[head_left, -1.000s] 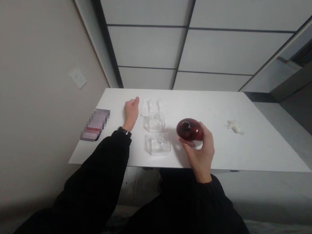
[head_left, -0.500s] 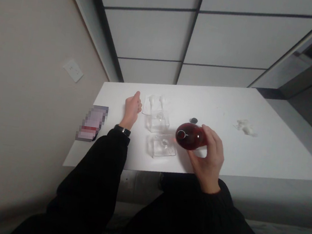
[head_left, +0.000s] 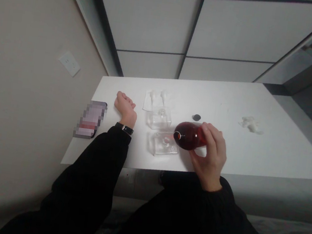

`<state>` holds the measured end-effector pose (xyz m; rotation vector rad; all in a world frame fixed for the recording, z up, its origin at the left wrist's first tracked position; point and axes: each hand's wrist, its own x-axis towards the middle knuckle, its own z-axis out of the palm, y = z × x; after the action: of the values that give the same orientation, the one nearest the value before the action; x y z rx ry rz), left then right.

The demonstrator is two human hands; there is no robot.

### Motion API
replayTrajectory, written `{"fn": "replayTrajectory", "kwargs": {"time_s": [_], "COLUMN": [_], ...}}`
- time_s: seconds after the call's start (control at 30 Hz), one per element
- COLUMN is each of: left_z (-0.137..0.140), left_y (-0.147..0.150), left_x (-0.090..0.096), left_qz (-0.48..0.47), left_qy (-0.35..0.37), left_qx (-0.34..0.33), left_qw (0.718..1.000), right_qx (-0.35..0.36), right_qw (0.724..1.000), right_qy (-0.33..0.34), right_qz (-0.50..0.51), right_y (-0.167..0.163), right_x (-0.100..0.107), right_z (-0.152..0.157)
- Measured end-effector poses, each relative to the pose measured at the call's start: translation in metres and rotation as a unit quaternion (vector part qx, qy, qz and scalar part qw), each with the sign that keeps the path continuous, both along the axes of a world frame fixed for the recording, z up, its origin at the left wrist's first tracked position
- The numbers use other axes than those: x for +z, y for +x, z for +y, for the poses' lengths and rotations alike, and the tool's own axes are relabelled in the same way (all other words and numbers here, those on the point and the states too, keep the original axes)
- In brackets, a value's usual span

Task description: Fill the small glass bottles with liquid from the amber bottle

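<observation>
In my right hand [head_left: 211, 153] is a bottle of dark red liquid [head_left: 189, 136], tilted so its open mouth points left. The mouth is above the right edge of the nearer clear square bottle [head_left: 165, 145], whose round opening faces up. Behind that one stands a second clear square bottle [head_left: 160, 119] with a similar neck. My left hand [head_left: 125, 107], a dark watch on its wrist, is apart from them on the left, fingers curled in with nothing visible in them. A round dark cap [head_left: 196, 117] lies just behind the red bottle.
Two white spray-pump tops [head_left: 163, 97] lie on a white sheet [head_left: 147, 101] behind the clear bottles. A phone [head_left: 91, 120], blurred over, is at the table's left side. Crumpled tissue [head_left: 251, 124] lies to the right on the white table [head_left: 271, 155].
My left hand has turned at the wrist and shifted left, its fingers still curled. The red bottle tips slightly further left towards the nearer clear bottle. The view has shifted a little.
</observation>
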<state>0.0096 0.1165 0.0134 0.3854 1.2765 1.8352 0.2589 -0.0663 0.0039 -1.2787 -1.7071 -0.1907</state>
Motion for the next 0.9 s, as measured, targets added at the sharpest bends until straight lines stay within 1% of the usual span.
{"fn": "replayTrajectory", "kwargs": {"time_s": [0.1, 0.2, 0.4, 0.53, 0.9], "left_z": [0.0015, 0.0033, 0.0046, 0.004, 0.003], "left_y": [-0.004, -0.0049, 0.0004, 0.002, 0.0023], "left_x": [-0.0019, -0.0016, 0.0021, 0.0024, 0.0028], "left_qz": [-0.009, -0.031, -0.066, -0.067, -0.058], "left_qy": [0.017, 0.018, 0.033, 0.038, 0.042], "left_qx": [0.016, 0.02, -0.004, -0.034, -0.041], "left_qw": [1.0, 0.999, 0.997, 0.996, 0.997], "right_qx": [-0.005, -0.012, -0.024, -0.024, -0.041], "right_qw": [1.0, 1.0, 0.998, 0.997, 0.994], "right_qy": [0.006, 0.008, 0.041, 0.043, 0.047], "right_qz": [-0.006, -0.018, -0.053, -0.064, -0.093], "right_y": [0.0008, 0.002, 0.0028, 0.0027, 0.0036], "right_x": [0.0005, 0.001, 0.0008, 0.0005, 0.0018], "right_z": [-0.0001, 0.0, 0.0008, 0.0008, -0.001]}}
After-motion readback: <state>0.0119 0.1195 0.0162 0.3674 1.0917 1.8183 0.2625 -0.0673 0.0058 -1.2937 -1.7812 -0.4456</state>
